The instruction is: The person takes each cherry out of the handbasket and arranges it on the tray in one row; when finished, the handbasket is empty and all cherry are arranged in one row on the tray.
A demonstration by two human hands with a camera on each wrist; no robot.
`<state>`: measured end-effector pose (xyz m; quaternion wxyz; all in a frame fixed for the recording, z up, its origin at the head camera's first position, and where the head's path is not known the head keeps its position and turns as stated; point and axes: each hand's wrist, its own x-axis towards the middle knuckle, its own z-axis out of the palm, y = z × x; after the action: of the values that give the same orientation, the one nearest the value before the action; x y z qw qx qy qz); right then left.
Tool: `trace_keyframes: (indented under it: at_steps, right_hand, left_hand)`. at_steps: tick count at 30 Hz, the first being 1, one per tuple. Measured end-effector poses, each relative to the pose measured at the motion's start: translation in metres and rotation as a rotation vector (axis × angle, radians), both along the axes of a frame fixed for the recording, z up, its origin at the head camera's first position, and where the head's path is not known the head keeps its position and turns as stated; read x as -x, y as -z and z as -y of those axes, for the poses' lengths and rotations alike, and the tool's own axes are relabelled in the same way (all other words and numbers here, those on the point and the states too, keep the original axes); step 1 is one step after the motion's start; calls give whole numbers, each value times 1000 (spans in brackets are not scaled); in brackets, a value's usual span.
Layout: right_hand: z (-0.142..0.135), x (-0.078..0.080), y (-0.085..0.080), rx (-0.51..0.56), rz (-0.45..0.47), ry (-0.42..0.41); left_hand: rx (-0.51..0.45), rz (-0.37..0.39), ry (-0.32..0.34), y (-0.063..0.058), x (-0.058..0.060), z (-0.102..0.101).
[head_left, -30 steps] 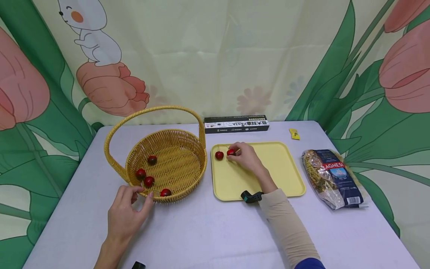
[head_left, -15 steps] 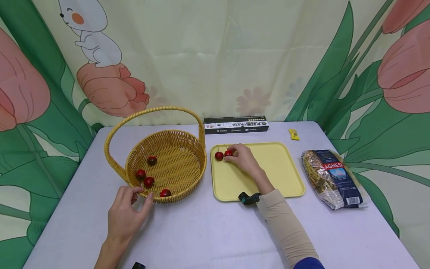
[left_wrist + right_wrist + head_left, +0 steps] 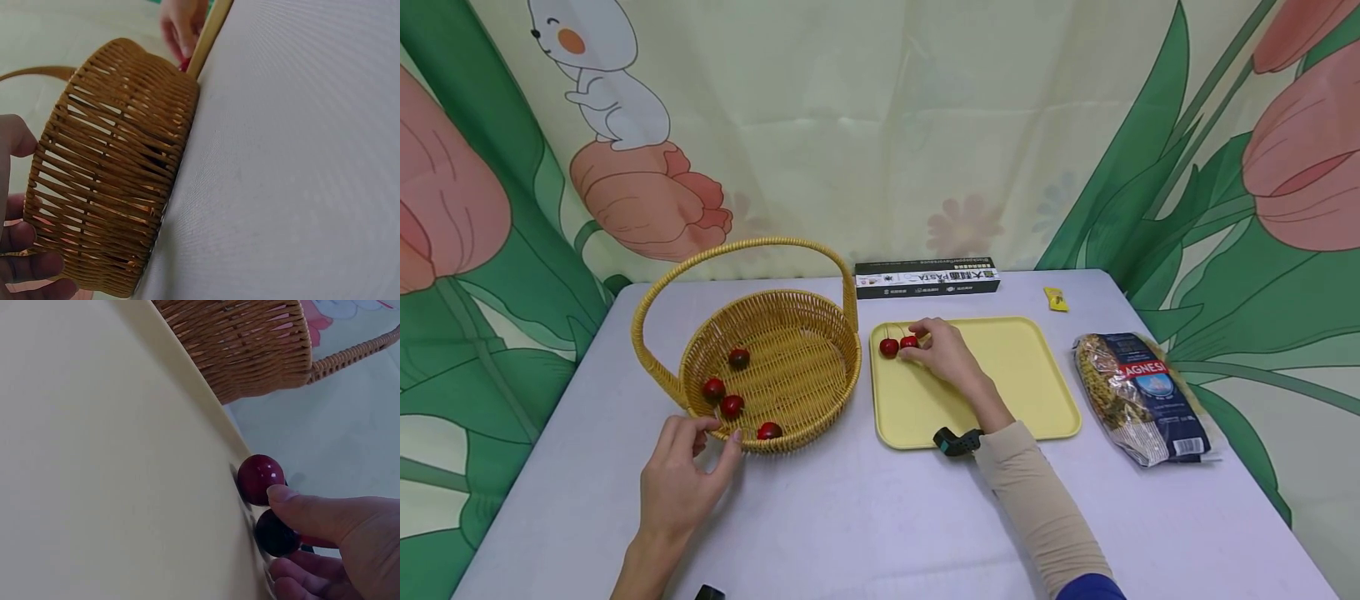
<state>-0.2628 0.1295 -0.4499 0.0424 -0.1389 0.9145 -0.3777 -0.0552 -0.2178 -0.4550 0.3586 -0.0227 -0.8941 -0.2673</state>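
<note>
Over at the far left corner of the yellow tray [image 3: 1015,392], the right hand [image 3: 951,354] has its fingers [image 3: 300,575] pinching one red cherry [image 3: 908,342], thumb on one side, fingertips on the other! Just beside that grip, farther left, sits a second cherry [image 3: 889,348] on the tray. Across at the wicker basket [image 3: 797,350], the left hand [image 3: 681,483] has thumb and forefinger apart, holding the near rim, and four more cherries [image 3: 732,407] lie inside, two of them side by side close to those fingers! Beyond the tray, a black pasta box [image 3: 927,277] lies along the back of the surface [image 3: 850,525].
</note>
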Motion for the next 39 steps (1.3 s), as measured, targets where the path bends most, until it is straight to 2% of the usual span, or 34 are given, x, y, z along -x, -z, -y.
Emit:
trace_keyframes:
  at_steps: [8,25,32,39]
  right_hand:
    - [-1,0,-2,-11,16,-18]
    - [2,1,-2,-14,17,9]
    - [-2,-2,-13,-9,35,29]
    - [-5,-8,-35,49,-46,23]
  left_hand:
    - [1,28,-11,-1,1,0]
    - [-1,13,-13,0,-1,0]
    - [-6,25,-10,-1,-2,0]
    - [-39,6,27,-1,0,-1]
